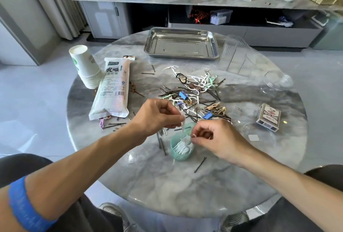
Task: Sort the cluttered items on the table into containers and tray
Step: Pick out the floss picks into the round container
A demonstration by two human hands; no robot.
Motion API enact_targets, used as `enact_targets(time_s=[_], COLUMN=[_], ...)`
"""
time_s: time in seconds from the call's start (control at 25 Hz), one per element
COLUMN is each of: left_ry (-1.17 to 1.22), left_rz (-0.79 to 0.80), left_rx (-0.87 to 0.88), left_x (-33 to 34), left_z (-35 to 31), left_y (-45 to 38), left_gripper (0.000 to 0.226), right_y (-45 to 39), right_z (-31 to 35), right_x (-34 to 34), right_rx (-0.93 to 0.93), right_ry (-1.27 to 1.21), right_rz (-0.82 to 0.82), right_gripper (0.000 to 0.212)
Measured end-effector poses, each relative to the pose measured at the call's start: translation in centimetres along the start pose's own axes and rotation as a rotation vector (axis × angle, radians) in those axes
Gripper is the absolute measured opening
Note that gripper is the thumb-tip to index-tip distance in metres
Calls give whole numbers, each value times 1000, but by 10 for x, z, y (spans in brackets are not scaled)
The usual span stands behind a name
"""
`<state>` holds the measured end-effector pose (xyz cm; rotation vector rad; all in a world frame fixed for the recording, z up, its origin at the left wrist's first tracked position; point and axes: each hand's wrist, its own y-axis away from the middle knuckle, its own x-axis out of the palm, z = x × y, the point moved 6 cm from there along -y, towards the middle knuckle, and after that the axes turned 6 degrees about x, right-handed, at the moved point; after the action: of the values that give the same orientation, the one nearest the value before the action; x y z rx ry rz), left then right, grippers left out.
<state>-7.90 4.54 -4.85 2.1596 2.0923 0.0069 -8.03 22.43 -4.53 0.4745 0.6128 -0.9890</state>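
1. While both hands hung over the green cup (181,154) on the table (185,185), the left hand (157,115) pinched a white floss pick (183,127).
2. The right hand (217,137) pinched another pick.

Your table (185,185) is polished grey marble, glossy enough to mirror the light. The tray (181,54) ahead of you is shiny bare metal. The small cup (181,154) beneath your hands is matt mint plastic holding white plastic floss picks (183,146). The stacked cups (85,66) look like matt paper; the straw packet (111,90) is smooth, slightly glossy film.
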Motion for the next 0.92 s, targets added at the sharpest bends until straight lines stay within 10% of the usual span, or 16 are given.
enact_targets(time_s=[0.52, 0.92], left_ry=[-363, -813], left_rz=[124, -141], left_rx=[12, 37], left_x=[21, -45], left_z=[8, 7], left_y=[-5, -166], left_gripper=[16, 20], right_y=[-11, -184], right_z=[18, -41], right_x=[-15, -54], right_rx=[-46, 241], right_ry=[57, 334], right_rz=[-85, -267], right_gripper=[12, 13])
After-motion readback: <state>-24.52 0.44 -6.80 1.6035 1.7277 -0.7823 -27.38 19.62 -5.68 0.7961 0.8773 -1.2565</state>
